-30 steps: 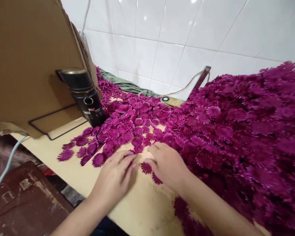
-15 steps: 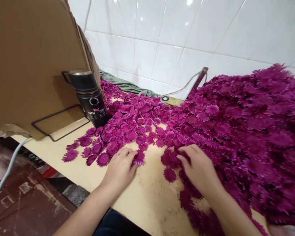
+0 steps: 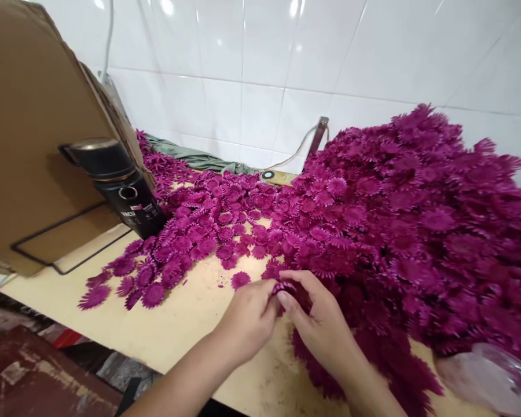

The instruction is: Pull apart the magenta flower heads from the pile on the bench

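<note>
Near the table's middle my two hands meet over one small magenta artificial flower (image 3: 283,287) with fringed petals. My left hand (image 3: 252,315) pinches it from the left side. My right hand (image 3: 316,310) has its thumb and forefinger around the flower's right edge. Behind and right of my right hand rises a large heap of similar magenta flowers (image 3: 399,220). A smaller spread of flowers (image 3: 186,231) lies to the left, and a single flower (image 3: 241,281) rests just beyond my left hand. My fingers partly hide the held flower.
A black vacuum bottle (image 3: 121,185) stands at the left before a large cardboard box (image 3: 39,133) and a thin black wire frame (image 3: 69,237). By the tiled wall lie green cloth (image 3: 191,153) and a yellowish strip (image 3: 280,176). A clear plastic container (image 3: 490,376) sits front right.
My left hand has moved right with a flower, and my right hand has come to meet it. The camera view has turned right, bringing a plastic container into sight.
</note>
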Demonstrator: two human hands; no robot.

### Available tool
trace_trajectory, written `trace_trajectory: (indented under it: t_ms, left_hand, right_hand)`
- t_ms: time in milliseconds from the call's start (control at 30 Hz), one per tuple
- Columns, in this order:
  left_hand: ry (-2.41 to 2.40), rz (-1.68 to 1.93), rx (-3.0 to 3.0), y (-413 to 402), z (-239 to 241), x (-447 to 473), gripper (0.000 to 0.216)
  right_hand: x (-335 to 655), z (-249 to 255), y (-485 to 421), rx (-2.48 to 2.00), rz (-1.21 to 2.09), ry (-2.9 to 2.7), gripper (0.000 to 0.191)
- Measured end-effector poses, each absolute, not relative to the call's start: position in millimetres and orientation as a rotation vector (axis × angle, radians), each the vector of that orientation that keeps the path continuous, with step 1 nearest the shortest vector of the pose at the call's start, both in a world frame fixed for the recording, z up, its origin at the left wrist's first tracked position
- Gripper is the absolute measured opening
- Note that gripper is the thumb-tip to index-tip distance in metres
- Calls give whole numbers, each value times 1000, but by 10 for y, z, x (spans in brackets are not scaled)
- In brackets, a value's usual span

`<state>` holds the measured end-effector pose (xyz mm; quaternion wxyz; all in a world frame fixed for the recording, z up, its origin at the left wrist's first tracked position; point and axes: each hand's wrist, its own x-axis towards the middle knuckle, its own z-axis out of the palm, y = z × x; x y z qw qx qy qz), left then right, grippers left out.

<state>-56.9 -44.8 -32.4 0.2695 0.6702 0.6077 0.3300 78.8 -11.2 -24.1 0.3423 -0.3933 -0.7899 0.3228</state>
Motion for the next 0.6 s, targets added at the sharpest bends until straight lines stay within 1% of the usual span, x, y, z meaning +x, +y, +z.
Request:
trace_trajectory:
  t_ms: [100,267,400,600]
  left_hand:
    - [1532,785,1783,-418,-316,-423,22]
    - [1484,634,1840,-359,-264,-316,28]
    - [1432,559,1806,-336,-182,-323,30]
    - [1027,726,1593,-376,-147,-343,36]
  right_hand:
    - [901,-250,-90,-1059,1002,-2014,18]
    - [1112,-245,-93,-1126,1032,-1948,19]
    - [1200,-229,-107,-1163,1132,-1838,22]
    - [1225,-214,-141,-1044,1470,-1557,35]
